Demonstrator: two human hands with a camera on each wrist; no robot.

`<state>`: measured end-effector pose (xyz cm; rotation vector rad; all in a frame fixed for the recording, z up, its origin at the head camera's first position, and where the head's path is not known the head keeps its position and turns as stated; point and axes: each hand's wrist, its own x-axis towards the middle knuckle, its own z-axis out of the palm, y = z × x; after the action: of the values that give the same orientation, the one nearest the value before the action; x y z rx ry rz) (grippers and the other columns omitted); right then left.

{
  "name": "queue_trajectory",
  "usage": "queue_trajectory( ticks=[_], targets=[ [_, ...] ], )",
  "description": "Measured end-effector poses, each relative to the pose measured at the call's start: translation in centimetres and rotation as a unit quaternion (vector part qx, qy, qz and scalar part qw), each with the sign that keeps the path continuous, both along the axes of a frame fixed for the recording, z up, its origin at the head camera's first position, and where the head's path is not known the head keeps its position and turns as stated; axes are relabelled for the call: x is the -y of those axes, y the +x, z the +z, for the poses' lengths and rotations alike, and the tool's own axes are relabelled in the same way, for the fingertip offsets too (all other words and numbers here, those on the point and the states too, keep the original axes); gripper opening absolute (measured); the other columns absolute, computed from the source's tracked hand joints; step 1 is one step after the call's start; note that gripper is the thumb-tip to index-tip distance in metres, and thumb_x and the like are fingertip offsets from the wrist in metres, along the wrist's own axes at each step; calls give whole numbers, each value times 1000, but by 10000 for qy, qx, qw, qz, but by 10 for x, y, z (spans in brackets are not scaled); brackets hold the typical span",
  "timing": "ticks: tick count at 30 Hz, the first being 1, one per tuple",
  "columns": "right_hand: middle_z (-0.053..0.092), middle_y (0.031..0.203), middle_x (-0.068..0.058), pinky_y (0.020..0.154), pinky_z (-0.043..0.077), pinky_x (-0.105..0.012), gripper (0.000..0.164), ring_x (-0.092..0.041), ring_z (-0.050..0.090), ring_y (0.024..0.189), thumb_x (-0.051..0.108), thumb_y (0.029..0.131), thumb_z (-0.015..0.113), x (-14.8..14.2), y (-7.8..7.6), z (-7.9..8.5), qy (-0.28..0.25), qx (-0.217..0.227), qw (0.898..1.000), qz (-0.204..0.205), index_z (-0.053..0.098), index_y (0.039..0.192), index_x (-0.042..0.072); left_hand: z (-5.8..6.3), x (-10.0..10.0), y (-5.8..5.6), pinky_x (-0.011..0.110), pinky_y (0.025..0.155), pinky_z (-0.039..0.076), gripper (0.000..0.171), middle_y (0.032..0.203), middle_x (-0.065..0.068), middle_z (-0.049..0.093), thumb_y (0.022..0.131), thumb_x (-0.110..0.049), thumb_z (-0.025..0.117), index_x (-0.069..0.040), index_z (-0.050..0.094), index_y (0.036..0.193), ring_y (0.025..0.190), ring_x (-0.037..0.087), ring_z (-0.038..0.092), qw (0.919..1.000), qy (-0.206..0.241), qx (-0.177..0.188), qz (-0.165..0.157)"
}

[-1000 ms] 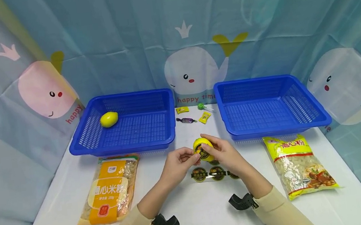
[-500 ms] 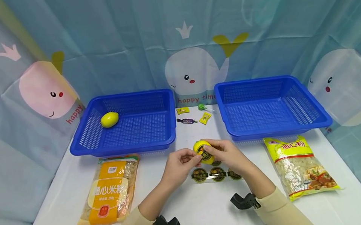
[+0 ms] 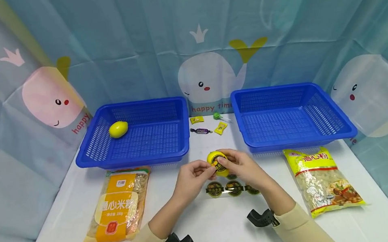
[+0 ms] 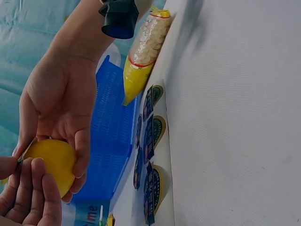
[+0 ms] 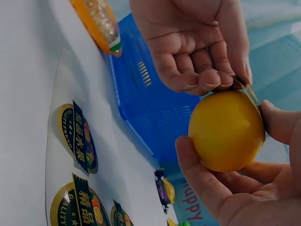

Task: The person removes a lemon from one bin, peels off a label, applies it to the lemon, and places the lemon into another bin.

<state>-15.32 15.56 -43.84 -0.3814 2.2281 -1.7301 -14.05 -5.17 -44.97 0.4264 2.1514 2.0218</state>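
Observation:
My right hand (image 3: 242,167) holds a yellow lemon (image 5: 225,134) over the middle of the table, fingers curled round it and thumb pressing a round black-and-gold sticker (image 3: 219,163) on its near side. From the left, my left hand (image 3: 192,178) pinches the sticker's edge between thumb and finger. In the right wrist view that edge stands slightly off the peel. Under the hands lies a clear sheet of similar stickers (image 3: 234,188), partly hidden by the right hand. A second lemon (image 3: 118,129) sits in the left blue basket (image 3: 140,161).
Another blue basket (image 3: 299,140) stands at the back right. Between the baskets lie several wrapped candies (image 3: 201,130) and a green lollipop (image 3: 217,116). An orange pasta bag (image 3: 117,206) lies at the left, a yellow pasta bag (image 3: 323,181) at the right.
My right hand has come down slightly with the lemon, its fingers a little lower round the fruit. My left hand keeps its pinch at the sticker's edge, nearly still.

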Motion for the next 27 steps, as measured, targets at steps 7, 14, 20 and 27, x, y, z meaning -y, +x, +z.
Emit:
queue_trajectory(
  ticks=[7, 14, 20, 27],
  targets=[
    [67, 126, -15, 89, 57, -31, 50, -23, 67, 111, 34, 104, 57, 2, 0, -2, -54, 50, 10000, -33, 52, 143, 3, 0, 0, 0, 35, 75, 63, 20, 85, 18, 75, 94, -17, 72, 3, 72, 95, 80, 35, 74, 9999, -35, 68, 137],
    [69, 120, -17, 82, 57, -30, 51, -19, 66, 95, 37, 105, 55, 2, 0, -1, -128, 58, 9997, -181, 49, 145, 5, -4, 2, -1, 30, 74, 62, 16, 87, 18, 73, 95, -15, 71, 1, 67, 99, 78, 25, 73, 9993, -17, 197, 308],
    [67, 120, -18, 83, 57, -29, 48, -20, 65, 99, 34, 106, 52, 1, 1, 2, -243, 54, 9996, -109, 50, 144, 5, -5, 2, -3, 43, 79, 62, 10, 86, 15, 71, 95, -6, 69, 1, 64, 99, 78, 22, 72, 9995, -71, 139, 266],
    [67, 119, -15, 84, 58, -28, 51, -20, 66, 101, 35, 104, 57, 0, 3, 1, -79, 45, 9998, -170, 53, 143, 3, -4, 1, -3, 50, 79, 60, 9, 83, 14, 68, 94, -5, 70, 1, 64, 96, 80, 36, 71, 9996, -105, 130, 233]
  ],
)
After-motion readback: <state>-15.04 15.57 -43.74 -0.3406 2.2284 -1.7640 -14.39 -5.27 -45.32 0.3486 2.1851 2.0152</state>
